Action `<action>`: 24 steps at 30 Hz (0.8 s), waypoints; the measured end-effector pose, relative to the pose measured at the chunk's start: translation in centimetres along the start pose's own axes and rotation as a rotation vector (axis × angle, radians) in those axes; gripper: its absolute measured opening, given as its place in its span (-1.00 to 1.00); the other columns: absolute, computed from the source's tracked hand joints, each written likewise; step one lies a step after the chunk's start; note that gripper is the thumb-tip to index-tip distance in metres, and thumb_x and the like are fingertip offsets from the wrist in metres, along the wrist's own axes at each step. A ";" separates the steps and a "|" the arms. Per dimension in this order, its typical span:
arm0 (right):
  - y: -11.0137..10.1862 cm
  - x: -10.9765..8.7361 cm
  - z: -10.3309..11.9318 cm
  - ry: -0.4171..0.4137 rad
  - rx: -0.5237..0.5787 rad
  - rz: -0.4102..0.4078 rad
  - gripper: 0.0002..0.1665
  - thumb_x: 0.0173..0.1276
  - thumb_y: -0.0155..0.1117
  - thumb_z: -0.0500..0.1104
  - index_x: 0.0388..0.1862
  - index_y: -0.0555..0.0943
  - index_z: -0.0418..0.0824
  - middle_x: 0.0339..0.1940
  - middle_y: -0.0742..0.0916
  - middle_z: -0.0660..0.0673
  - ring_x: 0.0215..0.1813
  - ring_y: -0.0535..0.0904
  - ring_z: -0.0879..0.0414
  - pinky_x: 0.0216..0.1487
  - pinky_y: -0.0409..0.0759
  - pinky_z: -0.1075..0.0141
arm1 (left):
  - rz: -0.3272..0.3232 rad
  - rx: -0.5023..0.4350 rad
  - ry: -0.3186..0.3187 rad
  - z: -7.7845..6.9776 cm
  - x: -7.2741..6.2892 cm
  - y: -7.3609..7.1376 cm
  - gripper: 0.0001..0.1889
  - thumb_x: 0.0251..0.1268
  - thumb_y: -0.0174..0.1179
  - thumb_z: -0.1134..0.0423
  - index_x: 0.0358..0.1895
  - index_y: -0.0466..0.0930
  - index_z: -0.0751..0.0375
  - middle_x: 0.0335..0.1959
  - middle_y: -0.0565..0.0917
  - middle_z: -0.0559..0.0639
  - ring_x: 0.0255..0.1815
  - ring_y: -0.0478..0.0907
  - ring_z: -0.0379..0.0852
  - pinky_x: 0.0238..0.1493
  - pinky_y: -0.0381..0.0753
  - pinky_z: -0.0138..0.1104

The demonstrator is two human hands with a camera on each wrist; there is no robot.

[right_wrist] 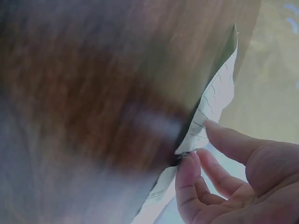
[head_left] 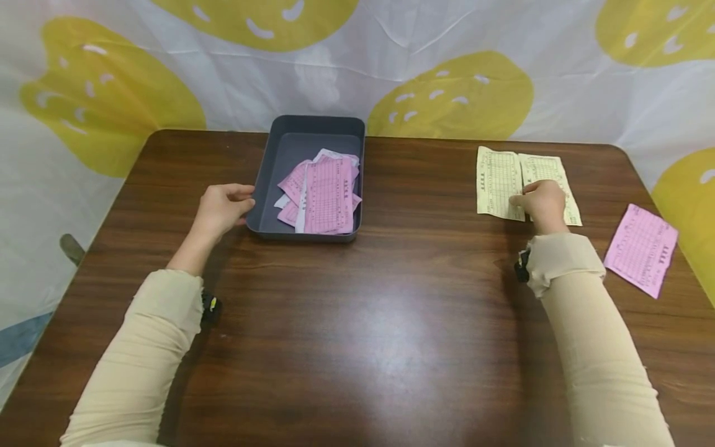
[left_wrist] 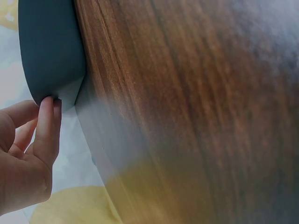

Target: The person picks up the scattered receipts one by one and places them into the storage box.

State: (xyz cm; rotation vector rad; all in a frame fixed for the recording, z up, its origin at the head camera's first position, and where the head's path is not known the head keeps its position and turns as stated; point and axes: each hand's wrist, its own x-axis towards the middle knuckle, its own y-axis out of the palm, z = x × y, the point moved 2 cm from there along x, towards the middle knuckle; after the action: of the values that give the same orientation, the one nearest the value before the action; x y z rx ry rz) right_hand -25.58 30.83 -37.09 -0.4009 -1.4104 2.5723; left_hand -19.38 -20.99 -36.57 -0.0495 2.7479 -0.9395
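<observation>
A dark grey tray (head_left: 298,140) holds a loose pile of pink printed paper slips (head_left: 329,195) with white ones among them. My left hand (head_left: 220,208) touches the outside of its front-left corner with relaxed fingers; in the left wrist view the fingertips (left_wrist: 46,105) lie right at the tray's edge (left_wrist: 51,56). Two yellow printed slips lie side by side at the right. The right hand (head_left: 542,202) pinches the inner edge of the left yellow slip (head_left: 497,180), its thumb on top and fingertips at the gap. Part of the right yellow slip (head_left: 558,171) is hidden behind that hand.
A pink printed slip (head_left: 642,248) lies near the right edge of the brown wooden table (head_left: 357,323). Behind the table hangs a white cloth (head_left: 335,68) with large yellow shapes. Dark cameras are strapped at both wrists.
</observation>
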 end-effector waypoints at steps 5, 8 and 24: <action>0.0 -0.1 0.5 0.005 -0.013 0.059 -0.52 0.19 0.31 -0.25 0.03 0.51 -0.53 0.00 0.58 -0.49 0.00 0.45 -0.29 0.04 0.49 0.02 | -0.003 -0.004 0.008 0.0 0.1 0.0 -0.59 0.37 0.06 0.37 0.26 0.43 0.40 0.17 0.55 0.36 0.03 0.59 0.14 -0.35 0.68 -0.54; -0.1 -0.1 0.5 0.035 0.025 0.082 -0.49 0.17 0.33 -0.26 0.06 0.50 -0.52 -0.38 0.66 -0.29 -0.24 0.50 -0.09 -0.20 0.50 0.24 | -0.006 -0.006 0.011 0.1 0.1 0.1 -0.59 0.37 0.06 0.37 0.25 0.43 0.41 0.17 0.55 0.37 0.01 0.59 0.11 -0.37 0.67 -0.56; -1.2 -0.9 0.5 0.083 0.421 0.320 -0.86 0.36 0.22 -0.01 -0.14 0.50 0.10 -0.63 0.59 0.46 -0.46 0.49 0.52 -0.27 0.41 0.50 | -0.008 -0.010 0.003 0.0 0.0 0.1 -0.59 0.37 0.06 0.37 0.26 0.44 0.38 0.16 0.56 0.36 0.02 0.58 0.10 -0.39 0.65 -0.58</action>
State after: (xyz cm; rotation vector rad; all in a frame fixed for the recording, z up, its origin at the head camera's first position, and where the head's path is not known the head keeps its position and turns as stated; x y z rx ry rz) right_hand -24.85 30.75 -35.69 -0.6976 -0.7947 2.9627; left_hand -19.39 -20.96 -36.66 -0.0614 2.7580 -0.9283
